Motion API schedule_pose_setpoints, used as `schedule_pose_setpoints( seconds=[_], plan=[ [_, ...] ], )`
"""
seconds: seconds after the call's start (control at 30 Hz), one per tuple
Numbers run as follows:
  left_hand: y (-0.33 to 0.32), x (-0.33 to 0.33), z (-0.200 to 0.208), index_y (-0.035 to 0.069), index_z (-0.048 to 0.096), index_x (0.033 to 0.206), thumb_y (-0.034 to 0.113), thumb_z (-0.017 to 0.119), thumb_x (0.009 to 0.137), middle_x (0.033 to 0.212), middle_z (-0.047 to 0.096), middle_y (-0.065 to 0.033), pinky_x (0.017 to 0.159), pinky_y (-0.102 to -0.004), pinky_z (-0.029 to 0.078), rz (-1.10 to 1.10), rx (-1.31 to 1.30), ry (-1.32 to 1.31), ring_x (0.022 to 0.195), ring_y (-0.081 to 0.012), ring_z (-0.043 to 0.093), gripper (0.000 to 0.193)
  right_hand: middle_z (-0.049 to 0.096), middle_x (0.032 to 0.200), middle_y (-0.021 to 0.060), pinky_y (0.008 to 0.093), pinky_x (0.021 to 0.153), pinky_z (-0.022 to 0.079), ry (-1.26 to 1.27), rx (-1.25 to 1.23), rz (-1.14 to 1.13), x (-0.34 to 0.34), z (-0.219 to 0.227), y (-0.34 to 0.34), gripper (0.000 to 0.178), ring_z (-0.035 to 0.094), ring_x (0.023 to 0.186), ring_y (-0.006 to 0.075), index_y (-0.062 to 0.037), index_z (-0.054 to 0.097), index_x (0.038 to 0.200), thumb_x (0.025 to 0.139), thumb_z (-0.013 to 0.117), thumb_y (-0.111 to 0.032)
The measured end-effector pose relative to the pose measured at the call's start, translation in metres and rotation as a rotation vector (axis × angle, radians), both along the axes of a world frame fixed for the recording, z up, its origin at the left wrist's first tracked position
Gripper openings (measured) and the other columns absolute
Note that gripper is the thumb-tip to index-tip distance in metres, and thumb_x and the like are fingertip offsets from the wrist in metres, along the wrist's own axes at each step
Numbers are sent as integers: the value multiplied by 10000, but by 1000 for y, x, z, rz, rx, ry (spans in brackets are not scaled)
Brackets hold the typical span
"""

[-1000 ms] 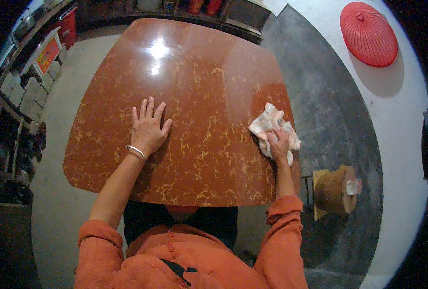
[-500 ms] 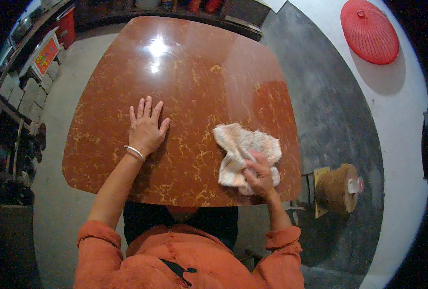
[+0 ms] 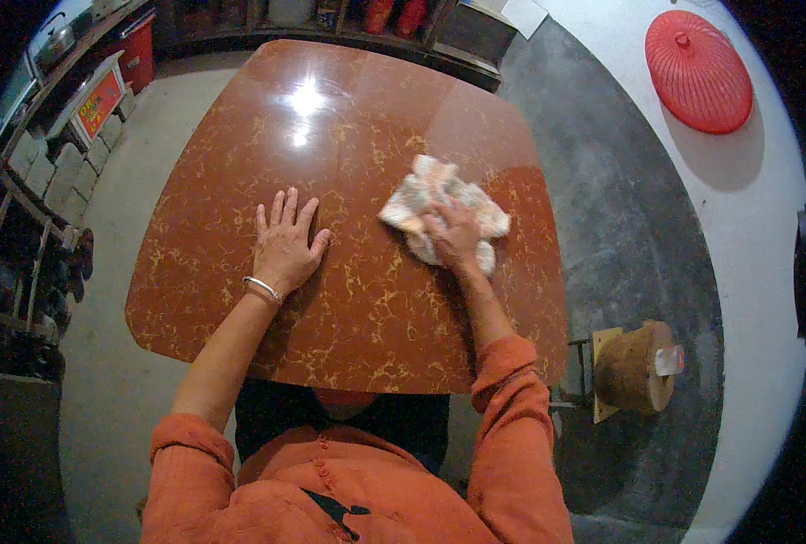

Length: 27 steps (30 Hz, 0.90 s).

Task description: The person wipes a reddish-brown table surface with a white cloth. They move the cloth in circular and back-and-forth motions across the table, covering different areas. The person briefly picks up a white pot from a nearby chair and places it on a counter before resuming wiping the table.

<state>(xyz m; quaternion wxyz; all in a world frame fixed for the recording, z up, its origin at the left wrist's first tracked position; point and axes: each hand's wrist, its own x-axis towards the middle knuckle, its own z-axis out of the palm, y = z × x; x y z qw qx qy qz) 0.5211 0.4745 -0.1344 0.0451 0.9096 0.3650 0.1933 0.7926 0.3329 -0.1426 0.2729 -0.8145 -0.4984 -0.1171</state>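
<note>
My left hand (image 3: 288,251) lies flat on the glossy reddish-brown tabletop (image 3: 357,317), which has yellowish veining. Its fingers are spread and it holds nothing; a pale bangle circles the wrist. Farther right, my right hand (image 3: 455,238) grips a crumpled white and peach cloth (image 3: 490,212) and presses it to the table's surface. Motion blurs the right fingers a little, and the cloth hides part of what they do. Folds of the cloth stick out on all sides of that hand.
A round wooden block (image 3: 634,367) stands beside the table's right edge. On the white wall hangs a red ribbed cover (image 3: 698,72). Grey blocks (image 3: 63,181) and a red bucket (image 3: 137,53) line the left side. Shelving (image 3: 462,41) runs behind the table.
My right hand has slid the cloth away from me and slightly left across the table. The left hand stays flat in about the same spot.
</note>
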Motion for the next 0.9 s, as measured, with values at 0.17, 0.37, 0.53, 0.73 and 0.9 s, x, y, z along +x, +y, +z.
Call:
schedule_pose_setpoints(
  seconds=[0.17, 0.37, 0.53, 0.73, 0.9],
  plan=[
    [2, -1, 1, 165, 415, 1371, 418, 492, 905, 1481, 294, -148, 1120, -530, 127, -5, -18, -5, 1384, -324, 225, 536, 542, 1242, 179, 454, 1028, 313, 126, 43, 362, -74, 5, 12, 304, 463, 1180, 357, -99, 684, 1002, 768, 649, -290],
    [1, -1, 4, 153, 386, 1398, 445, 444, 917, 1485, 285, -160, 1131, -504, 107, -18, -48, 27, 1391, -309, 219, 566, 519, 1282, 114, 507, 1061, 265, 138, -84, 666, -142, 22, -70, 280, 445, 1230, 320, -138, 670, 1031, 771, 656, -240],
    [0, -2, 4, 168, 384, 1399, 444, 464, 913, 1496, 268, -145, 1130, -505, 100, 0, -28, 33, 1393, -316, 209, 565, 544, 1268, 94, 509, 1073, 246, 234, -83, 512, -150, 34, -147, 271, 462, 1230, 304, -124, 676, 1016, 753, 670, -188],
    [0, -4, 1, 161, 382, 1398, 450, 454, 921, 1496, 266, -151, 1123, -515, 118, 0, 6, 41, 1391, -315, 215, 563, 566, 1221, 127, 473, 1039, 307, 218, -30, 143, -102, 23, -208, 259, 491, 1172, 330, -97, 685, 968, 723, 675, -179],
    [0, 0, -1, 170, 380, 1399, 449, 451, 924, 1494, 272, -147, 1120, -522, 127, 3, 10, 57, 1390, -314, 219, 555, 568, 1175, 176, 449, 990, 346, 200, 29, -30, -29, 9, -182, 255, 498, 1108, 356, -49, 669, 957, 743, 638, -184]
  ],
)
